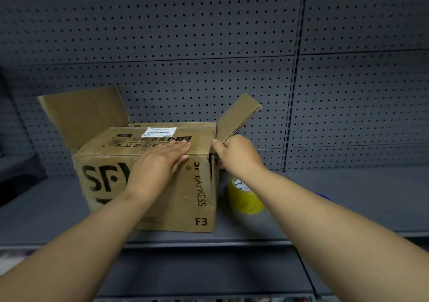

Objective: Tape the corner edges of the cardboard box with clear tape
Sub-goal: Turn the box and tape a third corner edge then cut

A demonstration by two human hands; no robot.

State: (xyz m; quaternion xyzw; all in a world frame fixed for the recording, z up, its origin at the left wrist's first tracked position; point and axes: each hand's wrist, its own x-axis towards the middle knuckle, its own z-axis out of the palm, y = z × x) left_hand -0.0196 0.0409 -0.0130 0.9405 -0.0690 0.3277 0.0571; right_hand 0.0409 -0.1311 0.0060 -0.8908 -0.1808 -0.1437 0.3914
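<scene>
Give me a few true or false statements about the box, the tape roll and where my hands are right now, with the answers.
1. The left hand lies flat on the closed front flap of the cardboard box. True.
2. The right hand holds the tape roll. False: the roll stands on the shelf beside the box; the right hand is at the box's upper right corner.
3. All the top flaps are folded down. False: the left flap and right flap stand up.
4. The tape roll is right of the box. True.
</scene>
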